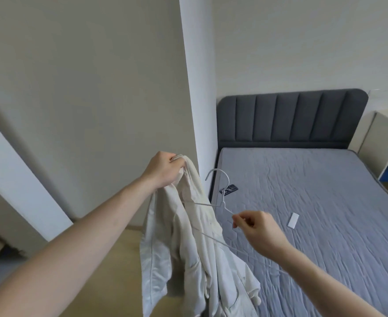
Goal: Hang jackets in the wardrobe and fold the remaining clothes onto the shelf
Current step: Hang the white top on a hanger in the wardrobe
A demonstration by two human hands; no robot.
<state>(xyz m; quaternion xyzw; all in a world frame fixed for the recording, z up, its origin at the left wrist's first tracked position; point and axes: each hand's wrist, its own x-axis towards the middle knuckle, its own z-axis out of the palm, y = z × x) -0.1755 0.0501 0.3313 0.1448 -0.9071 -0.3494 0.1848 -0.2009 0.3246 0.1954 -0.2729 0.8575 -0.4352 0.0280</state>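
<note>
A cream-white jacket (188, 248) hangs in the air in front of me, beside the bed. My left hand (163, 170) grips it by its top, near the collar, and holds it up. A thin white wire hanger (220, 193) is tilted next to the jacket, its hook pointing up and to the left. My right hand (257, 229) pinches the hanger's right shoulder wire. The hanger's left end lies against or inside the fabric; I cannot tell which.
A bed with a grey-blue mattress (314, 213) and dark padded headboard (291, 120) fills the right side. On it lie a dark phone-like object (230, 189) and a small white strip (293, 221). A wall corner (193, 88) stands ahead; a pale cabinet (385, 143) sits far right.
</note>
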